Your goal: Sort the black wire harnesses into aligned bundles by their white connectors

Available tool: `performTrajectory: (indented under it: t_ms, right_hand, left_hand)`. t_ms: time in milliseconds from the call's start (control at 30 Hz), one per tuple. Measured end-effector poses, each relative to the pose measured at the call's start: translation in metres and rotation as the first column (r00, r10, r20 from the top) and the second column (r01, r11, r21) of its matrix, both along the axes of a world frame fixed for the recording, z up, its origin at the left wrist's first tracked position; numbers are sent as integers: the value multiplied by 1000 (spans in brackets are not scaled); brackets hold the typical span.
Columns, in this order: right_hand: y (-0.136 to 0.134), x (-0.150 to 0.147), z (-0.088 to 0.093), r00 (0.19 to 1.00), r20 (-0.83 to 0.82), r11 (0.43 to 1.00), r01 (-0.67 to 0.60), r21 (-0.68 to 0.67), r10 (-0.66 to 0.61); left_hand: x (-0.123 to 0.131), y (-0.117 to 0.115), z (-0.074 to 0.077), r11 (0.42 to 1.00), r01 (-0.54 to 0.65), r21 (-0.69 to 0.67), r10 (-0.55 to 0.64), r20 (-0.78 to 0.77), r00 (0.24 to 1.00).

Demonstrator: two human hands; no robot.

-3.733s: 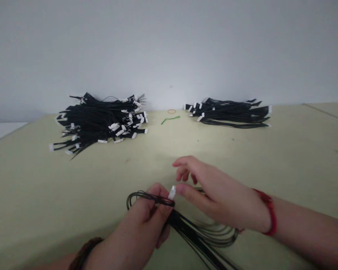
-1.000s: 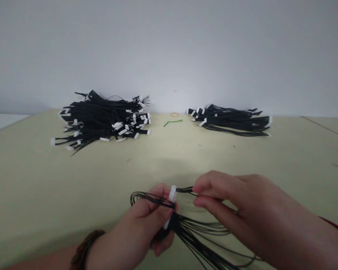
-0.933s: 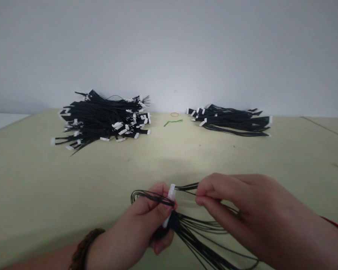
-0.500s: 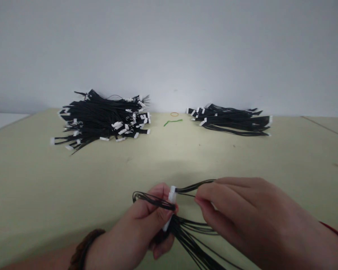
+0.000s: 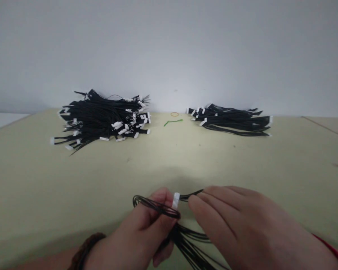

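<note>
My left hand is closed around a white plastic connector, whose upper end sticks out past the fingers. Thin black wires fan out from the connector toward the lower right. A looped bunch of black wires lies over the left thumb and forefinger. My right hand is close to the connector's right side, with its fingers pinched together around the black wires leaving the connector's top. The right fingertips are partly hidden behind the back of the hand.
A large pile of black wire harnesses with white connectors lies at the back left of the table. A smaller pile of harnesses lies at the back right. Between them are a yellow rubber band and a green strip. A pale wall stands behind.
My right hand has shifted left and slightly down, closer to the connector. The connector has tipped more upright and dropped a little with the left hand.
</note>
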State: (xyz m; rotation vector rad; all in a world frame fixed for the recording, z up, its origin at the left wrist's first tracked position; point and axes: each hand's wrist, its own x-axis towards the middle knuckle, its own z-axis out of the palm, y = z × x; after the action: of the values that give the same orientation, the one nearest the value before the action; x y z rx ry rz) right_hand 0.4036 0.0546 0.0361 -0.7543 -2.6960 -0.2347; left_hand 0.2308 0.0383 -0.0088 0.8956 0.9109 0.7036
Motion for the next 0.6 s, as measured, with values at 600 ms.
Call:
performTrajectory:
  t_ms: [600]
  right_hand:
    - [-10, 39, 8, 990, 46, 989, 139, -47, -136]
  left_hand:
    - [-1, 6, -10, 992, -101, 71, 107, -87, 990]
